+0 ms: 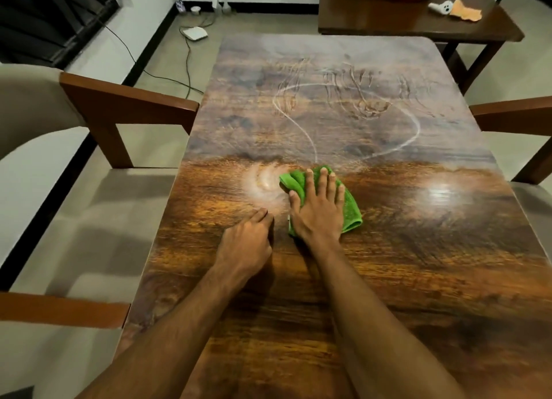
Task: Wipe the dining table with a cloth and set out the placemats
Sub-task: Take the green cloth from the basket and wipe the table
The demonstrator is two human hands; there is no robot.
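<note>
A glossy wood-grain dining table [388,264] fills the middle of the head view. A crumpled green cloth [349,207] lies near its centre. My right hand [318,207] presses flat on the cloth with straight, spread fingers. My left hand [246,243] rests on the bare tabletop just left of the cloth, fingers loosely curled and holding nothing. The far half of the table carries a hazy film with curved wipe streaks [352,108]. No placemats are in view.
Wooden-armed cushioned chairs stand at the table's left [119,105] and right [513,114]. A darker side table [403,19] behind holds an orange cloth [466,10] and a small white object [442,7]. A white device [194,33] with cables lies on the floor.
</note>
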